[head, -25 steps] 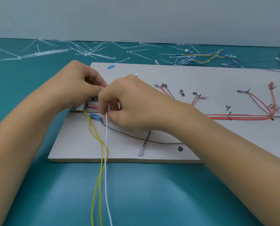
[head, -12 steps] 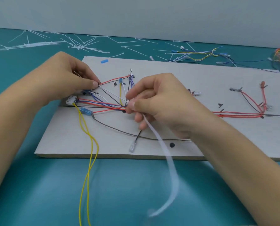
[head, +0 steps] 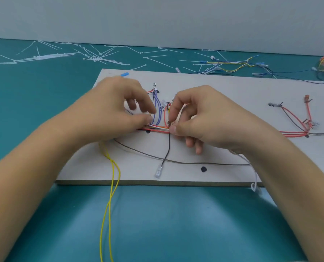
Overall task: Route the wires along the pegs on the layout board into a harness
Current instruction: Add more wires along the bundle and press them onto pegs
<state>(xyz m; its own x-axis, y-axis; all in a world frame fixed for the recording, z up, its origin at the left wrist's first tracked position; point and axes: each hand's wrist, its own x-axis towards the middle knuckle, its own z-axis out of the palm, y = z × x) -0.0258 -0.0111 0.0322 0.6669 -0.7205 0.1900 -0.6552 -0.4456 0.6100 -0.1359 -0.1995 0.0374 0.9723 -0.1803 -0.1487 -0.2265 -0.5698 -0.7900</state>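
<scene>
On the teal table [head: 44,110], the layout board [head: 233,95] carries the wire bundle [head: 160,128] across its middle. The left hand [head: 119,114] has come in from the board's left end. It and the right hand [head: 201,118] each pinch the bundle, thumb against forefinger.

Pale rectangular layout board [head: 233,95] lies on a teal table [head: 44,120]. Red-and-white wire bundle [head: 159,129] crosses its middle; thin yellow wires [head: 110,193] trail off its front edge, left. White plastic cable ties [head: 93,57] lie scattered behind it.
</scene>
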